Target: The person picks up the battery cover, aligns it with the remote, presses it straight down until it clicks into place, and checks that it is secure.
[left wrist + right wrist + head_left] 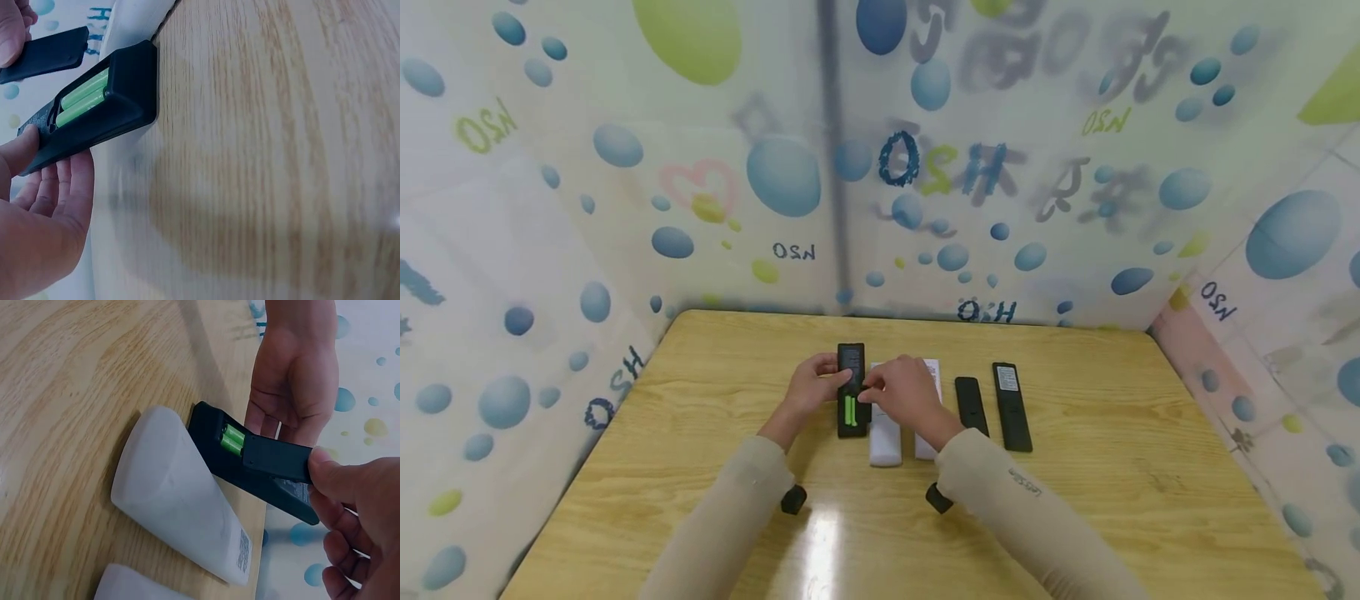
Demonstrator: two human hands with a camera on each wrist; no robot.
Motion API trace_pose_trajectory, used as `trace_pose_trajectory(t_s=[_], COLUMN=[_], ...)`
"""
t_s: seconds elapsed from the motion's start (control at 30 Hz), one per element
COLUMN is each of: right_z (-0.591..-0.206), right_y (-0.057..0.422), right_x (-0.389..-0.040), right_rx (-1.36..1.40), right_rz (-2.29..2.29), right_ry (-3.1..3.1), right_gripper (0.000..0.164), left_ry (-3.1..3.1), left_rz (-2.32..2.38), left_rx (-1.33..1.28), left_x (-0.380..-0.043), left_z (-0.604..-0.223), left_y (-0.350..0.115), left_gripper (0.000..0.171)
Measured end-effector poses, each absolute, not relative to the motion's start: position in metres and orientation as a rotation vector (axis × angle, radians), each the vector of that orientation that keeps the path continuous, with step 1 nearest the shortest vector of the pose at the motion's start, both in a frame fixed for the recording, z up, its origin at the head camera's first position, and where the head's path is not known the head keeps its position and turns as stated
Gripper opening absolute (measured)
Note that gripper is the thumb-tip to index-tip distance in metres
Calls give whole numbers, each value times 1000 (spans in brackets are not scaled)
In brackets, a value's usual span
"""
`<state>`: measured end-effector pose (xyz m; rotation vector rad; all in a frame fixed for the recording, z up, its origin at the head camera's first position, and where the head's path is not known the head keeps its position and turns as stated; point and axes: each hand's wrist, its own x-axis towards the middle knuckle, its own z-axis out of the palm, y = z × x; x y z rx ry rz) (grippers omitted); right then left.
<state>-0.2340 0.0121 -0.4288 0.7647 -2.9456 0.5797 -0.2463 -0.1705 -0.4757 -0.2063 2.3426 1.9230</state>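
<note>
A black remote control (852,375) lies back-up and tilted, its far end lifted off the table. Two green batteries (84,99) sit side by side in its uncovered compartment. My left hand (811,385) grips the remote from its left side, thumb on the back and fingers underneath. Between thumb and fingers, my right hand (910,390) pinches a flat black battery cover (275,457). In the left wrist view the cover (53,53) is apart from the remote, above the battery compartment.
Right of the black remote are a white remote (885,442) and a second white remote (925,448), partly under my right arm. Farther right lie a small black remote (972,404) and a longer black remote (1012,408) with a label. A patterned wall (880,275) borders the wooden table (1112,500).
</note>
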Motion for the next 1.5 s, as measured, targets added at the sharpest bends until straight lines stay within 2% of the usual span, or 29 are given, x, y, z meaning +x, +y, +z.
trace_pose_trajectory(t_s=[0.77,1.5], right_z=[-434,-428], right_y=[-6,-3], right_x=[-233,-233], right_rx=[787,866], right_rz=[448,542], right_ry=[-2999,-2951], right_gripper=[25,22], left_ry=[2298,2289], left_rz=[1962,1941], left_rx=[-215,-206], left_x=[-249,-250], left_z=[-477,-479], left_y=[-174,-175], left_gripper=[41,44])
